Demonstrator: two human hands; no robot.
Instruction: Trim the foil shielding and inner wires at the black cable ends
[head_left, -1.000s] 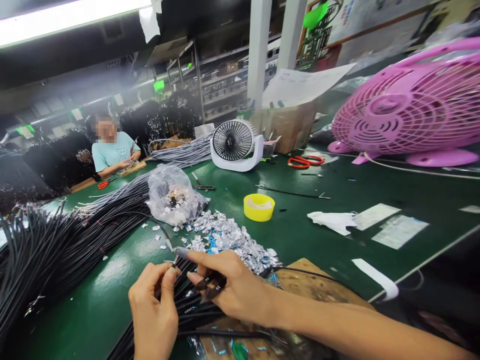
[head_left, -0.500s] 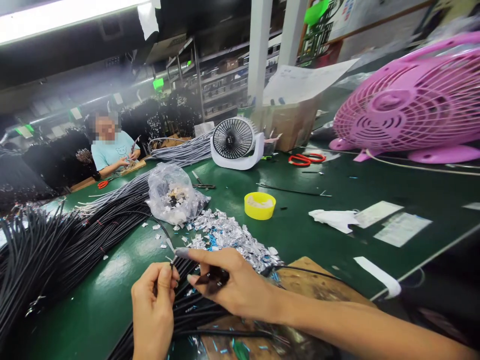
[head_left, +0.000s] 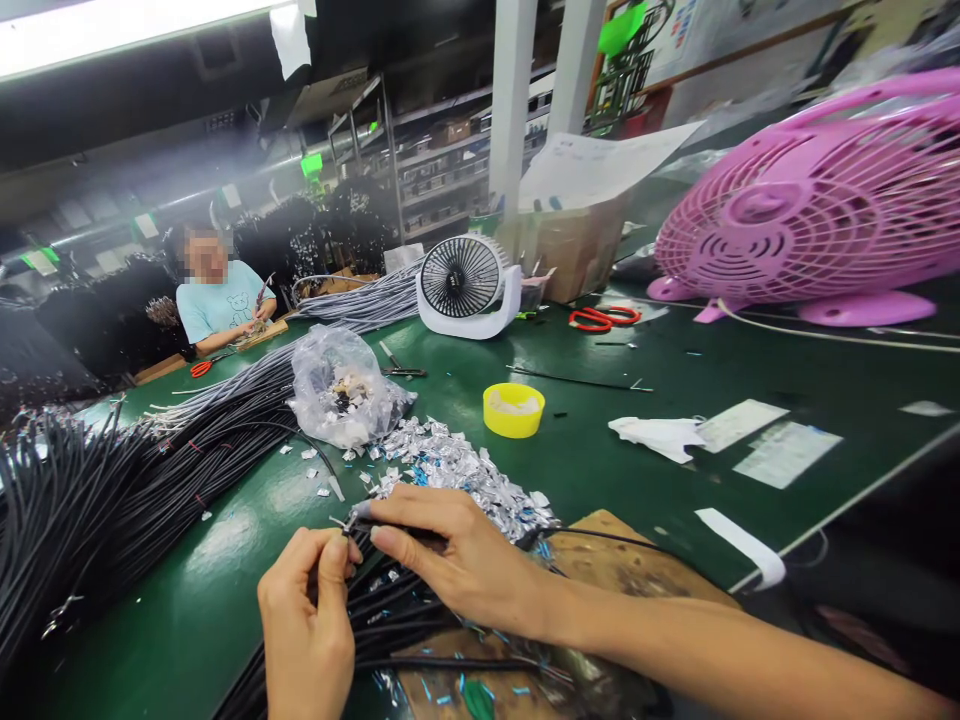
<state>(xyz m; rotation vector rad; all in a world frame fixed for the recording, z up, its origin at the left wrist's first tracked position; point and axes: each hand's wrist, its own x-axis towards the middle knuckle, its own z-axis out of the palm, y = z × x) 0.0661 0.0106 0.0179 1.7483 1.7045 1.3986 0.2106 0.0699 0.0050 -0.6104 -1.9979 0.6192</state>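
Low in the middle, my left hand (head_left: 309, 605) is closed in a pinch around the end of a black cable, whose bare thin wires (head_left: 341, 523) stick up past the fingertips. My right hand (head_left: 466, 560) reaches in from the right with bent fingers, its grey-covered index fingertip at those wires. A dark object shows in part within the right hand; its kind is hidden by the fingers. Beneath both hands runs a bundle of black cables (head_left: 397, 625). Just beyond lies a heap of silver foil scraps (head_left: 480, 480) with blue bits.
A plastic bag of scraps (head_left: 341, 385), a yellow dish (head_left: 514, 410) and a small white fan (head_left: 466, 285) stand on the green table. Black cables (head_left: 97, 500) spread at left, a pink fan (head_left: 810, 200) at right. Red-handled scissors (head_left: 604, 318) lie farther back. A co-worker (head_left: 221, 305) sits across.
The right hand's thumb and fingers have drawn closer together, and its index fingertip now meets the wire ends. The dark object in that hand shows less. The view has shifted slightly.
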